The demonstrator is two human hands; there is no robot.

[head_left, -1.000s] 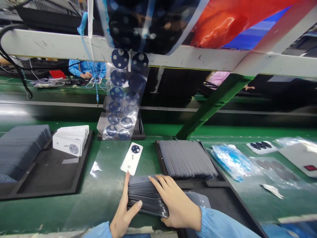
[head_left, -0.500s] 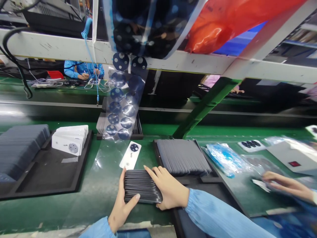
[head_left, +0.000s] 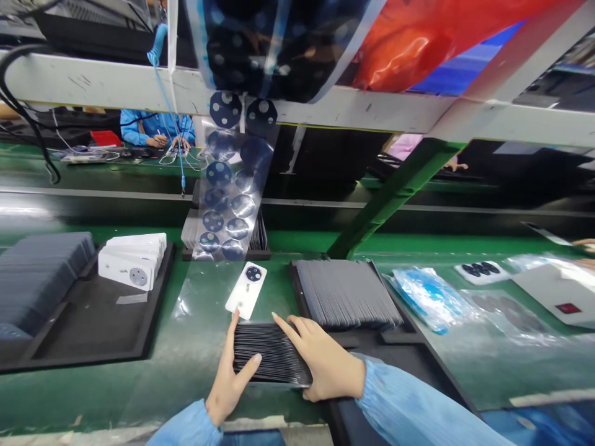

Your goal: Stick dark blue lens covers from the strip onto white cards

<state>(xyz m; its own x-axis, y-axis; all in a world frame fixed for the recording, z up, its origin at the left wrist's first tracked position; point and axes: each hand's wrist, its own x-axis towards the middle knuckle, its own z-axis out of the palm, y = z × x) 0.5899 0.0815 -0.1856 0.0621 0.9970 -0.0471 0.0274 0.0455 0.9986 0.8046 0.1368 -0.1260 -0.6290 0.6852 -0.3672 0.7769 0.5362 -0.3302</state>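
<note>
A row of thin, dark, glossy panels point(head_left: 269, 353), standing on edge and packed side by side, sits between my two hands over the green bench. My left hand point(head_left: 227, 375) closes on its left end, thumb on the near side and a finger on the far side. Around the right end wraps my right hand point(head_left: 328, 359); its palm side is hidden. Just beyond the row lies a white phone back cover point(head_left: 244, 296) with a round dark camera piece, close to my left fingertip. Right of that, a black tray point(head_left: 413, 328) holds a dense row of grey panels point(head_left: 346, 294).
At left, another black tray point(head_left: 100, 328) carries grey panels point(head_left: 41, 279) and fanned white covers point(head_left: 127, 263). A clear strip of round dark stickers point(head_left: 223, 204) hangs in front. Blue plastic film point(head_left: 430, 297) and a grey box point(head_left: 558, 294) lie right. A co-worker's hand point(head_left: 586, 244) shows at the right edge.
My right hand has shifted slightly right and the row of dark panels looks a little wider. The co-worker's hand at right has moved away from the near bench, up toward the edge.
</note>
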